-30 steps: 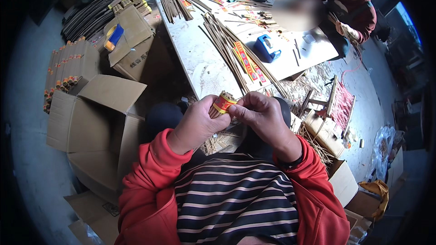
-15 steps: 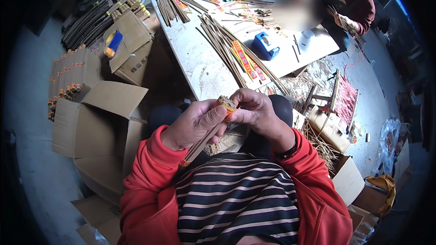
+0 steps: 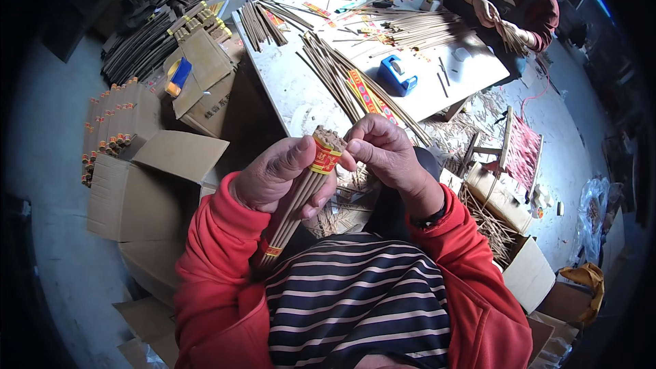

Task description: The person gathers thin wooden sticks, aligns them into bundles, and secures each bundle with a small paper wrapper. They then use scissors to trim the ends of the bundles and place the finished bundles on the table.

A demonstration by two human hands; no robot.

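Note:
A bundle of brown incense sticks [image 3: 295, 203] slants up in front of my chest. Around its upper end runs a red and yellow paper label [image 3: 325, 156], and a second band [image 3: 272, 251] circles the lower part. My left hand [image 3: 272, 176] is closed round the bundle just below the top, its thumb beside the label. With fingers pinched together, my right hand [image 3: 388, 153] is at the label's right edge; its fingertips partly hide that edge. The cut stick ends show at the top.
Ahead is a white table [image 3: 304, 106] with loose incense sticks [image 3: 328, 72], red labels [image 3: 365, 92] and a blue tape dispenser [image 3: 398, 75]. An open carton [image 3: 154, 188] stands left, near stacked bundles [image 3: 113, 119]. A co-worker [image 3: 509, 14] holds sticks at the far right.
The bundle has turned, so more of its red label faces me. My left thumb has moved off the label's front. The co-worker's hands have moved away from the table.

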